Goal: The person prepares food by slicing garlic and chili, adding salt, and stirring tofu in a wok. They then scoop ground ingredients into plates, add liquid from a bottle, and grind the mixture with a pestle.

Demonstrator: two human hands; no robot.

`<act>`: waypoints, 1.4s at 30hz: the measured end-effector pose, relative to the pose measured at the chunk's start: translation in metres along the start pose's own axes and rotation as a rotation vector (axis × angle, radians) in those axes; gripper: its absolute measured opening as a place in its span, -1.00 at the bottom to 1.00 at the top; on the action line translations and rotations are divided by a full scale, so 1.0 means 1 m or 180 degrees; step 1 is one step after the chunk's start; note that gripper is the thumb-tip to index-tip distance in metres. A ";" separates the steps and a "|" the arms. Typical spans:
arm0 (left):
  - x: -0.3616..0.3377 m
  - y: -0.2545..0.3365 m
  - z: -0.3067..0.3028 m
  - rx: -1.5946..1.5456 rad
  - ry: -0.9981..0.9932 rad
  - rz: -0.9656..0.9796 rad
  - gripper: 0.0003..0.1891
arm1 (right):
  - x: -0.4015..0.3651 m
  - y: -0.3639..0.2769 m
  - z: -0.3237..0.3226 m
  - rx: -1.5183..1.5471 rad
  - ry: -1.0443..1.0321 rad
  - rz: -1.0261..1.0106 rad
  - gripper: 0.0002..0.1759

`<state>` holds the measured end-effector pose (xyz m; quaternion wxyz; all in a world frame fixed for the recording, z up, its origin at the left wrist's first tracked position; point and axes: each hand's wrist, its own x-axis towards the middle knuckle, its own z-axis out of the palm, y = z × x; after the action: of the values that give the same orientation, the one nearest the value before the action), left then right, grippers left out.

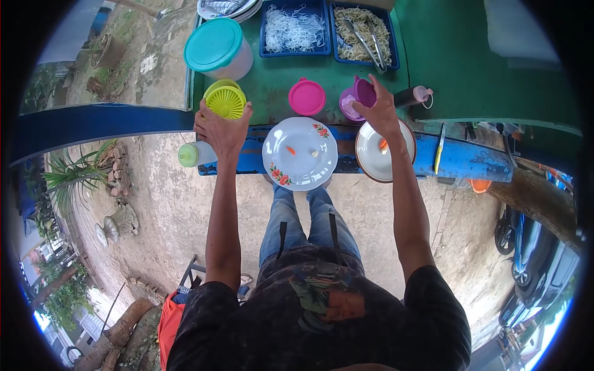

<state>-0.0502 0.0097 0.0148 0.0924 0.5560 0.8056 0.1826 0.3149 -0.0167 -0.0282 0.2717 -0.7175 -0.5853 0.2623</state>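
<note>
My left hand (pixel 224 131) curves around the near side of a yellow-green tub with a ribbed lid (pixel 225 102), thumb on one side and fingers on the other. My right hand (pixel 382 112) is at the right side of a purple cup (pixel 366 93), index finger stretched out and thumb apart from it. Something pale pink (pixel 348 106) shows at the cup's left side. Between my hands lie a round pink lid (pixel 307 97) and a white floral plate (pixel 300 171) with a small orange piece and a pale piece on it. A brown-rimmed plate (pixel 371 167) sits partly beneath my right forearm.
Blue trays of white noodles (pixel 294 31) and yellowish noodles with tongs (pixel 367 43) stand at the back. A turquoise-lidded tub (pixel 213 46) is behind the green one. A capped bottle (pixel 197 154), a dark bottle (pixel 413 96) and a yellow-handled knife (pixel 440 151) are near the edge.
</note>
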 end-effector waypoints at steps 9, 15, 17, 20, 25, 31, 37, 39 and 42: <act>0.024 -0.025 0.029 0.0362 0.0141 -0.0267 0.15 | 0.032 -0.009 -0.009 0.0302 -0.0256 0.1033 -0.09; 0.033 -0.034 0.039 0.0146 0.0146 -0.0074 0.20 | -0.003 0.001 0.003 -0.1860 0.0037 -0.0114 -0.81; 0.036 -0.035 0.042 0.0066 0.0204 0.0064 0.24 | -0.003 0.001 0.009 -0.1998 -0.0212 -0.0247 -0.84; 0.027 -0.032 0.040 0.0158 0.0353 0.0210 0.26 | 0.005 0.000 0.020 -0.2207 -0.0485 -0.0491 -0.86; -0.006 -0.030 0.040 -0.0133 0.0698 0.0511 0.08 | 0.012 -0.005 0.028 -0.2478 -0.0700 -0.0554 -0.83; -0.062 0.007 0.025 -0.0767 0.0835 0.0813 -0.27 | 0.011 -0.005 0.024 -0.2327 -0.0631 -0.0581 -0.90; -0.107 0.103 0.066 -0.2221 -0.1683 0.0626 -0.62 | 0.005 -0.013 -0.002 -0.1645 -0.0352 -0.0497 -0.89; -0.117 0.124 0.113 -0.2089 -0.1803 0.0621 -0.61 | 0.000 -0.019 -0.009 -0.1084 -0.0397 0.0138 -0.85; -0.124 0.149 0.139 -0.2009 -0.1817 0.0268 -0.60 | -0.005 -0.011 -0.016 -0.0913 -0.0306 -0.0098 -0.83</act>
<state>0.1724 -0.0318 -0.0598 0.4697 0.5610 0.6290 0.2627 0.3176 -0.0208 -0.0087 0.1421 -0.7265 -0.6400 0.2058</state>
